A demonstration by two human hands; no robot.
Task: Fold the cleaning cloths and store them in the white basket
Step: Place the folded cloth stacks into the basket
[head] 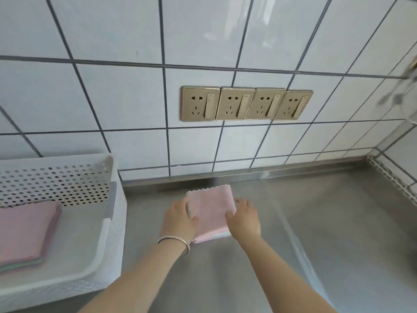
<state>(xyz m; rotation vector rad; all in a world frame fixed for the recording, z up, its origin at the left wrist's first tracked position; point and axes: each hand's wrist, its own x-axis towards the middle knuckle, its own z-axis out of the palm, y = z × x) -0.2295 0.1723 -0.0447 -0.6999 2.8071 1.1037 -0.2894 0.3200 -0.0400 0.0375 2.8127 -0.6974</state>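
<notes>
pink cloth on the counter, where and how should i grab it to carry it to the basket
Probably by its two side edges, one hand from each side. The folded pink cloth lies flat on the steel counter, with the left hand and the right hand already at those edges. Slide the fingers under, thumbs on top, so the layers stay together, then carry it left to the white basket.

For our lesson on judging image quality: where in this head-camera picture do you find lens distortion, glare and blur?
Head view: the grout lines of the tiled wall bow and fan outward, a wide-angle effect; soft glare streaks the steel counter; utensils hanging at the right edge are smeared by blur; the pink cloth and both hands stay fairly sharp.
</notes>
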